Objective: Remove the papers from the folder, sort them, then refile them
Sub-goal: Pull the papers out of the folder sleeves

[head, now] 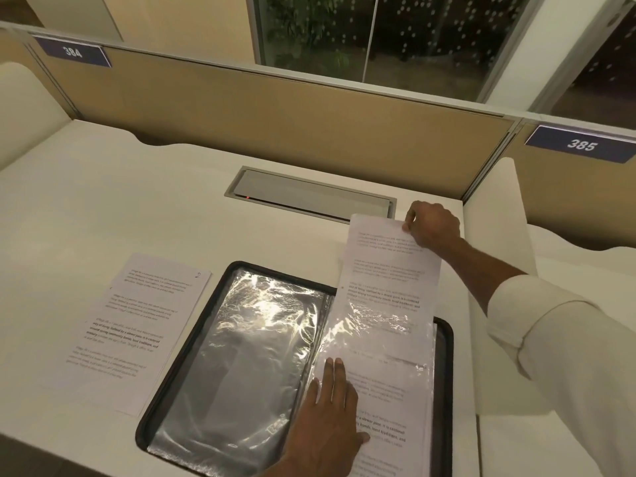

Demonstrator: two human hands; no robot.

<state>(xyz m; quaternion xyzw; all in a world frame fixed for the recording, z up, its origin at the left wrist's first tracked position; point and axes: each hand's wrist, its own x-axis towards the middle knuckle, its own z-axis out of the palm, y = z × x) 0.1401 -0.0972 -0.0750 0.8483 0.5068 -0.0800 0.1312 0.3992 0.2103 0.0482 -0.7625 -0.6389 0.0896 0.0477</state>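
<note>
A black folder [179, 366] lies open on the white desk, its clear plastic sleeves [247, 339] shining. My right hand [432, 225] pinches the top edge of a printed sheet [385, 266] that sticks halfway out of the right-hand sleeve [395, 373], beyond the folder's far edge. My left hand [327, 418] lies flat with straight fingers on that sleeve near the spine, pressing it down. The left-hand sleeve looks empty. A small stack of printed papers [137, 325], the top one marked "2", rests on the desk left of the folder.
A grey cable hatch [309, 197] is set into the desk [103, 208] behind the folder. Tan partition panels [275, 122] with number plates 384 and 385 close off the back. A white divider [495, 235] stands at the right.
</note>
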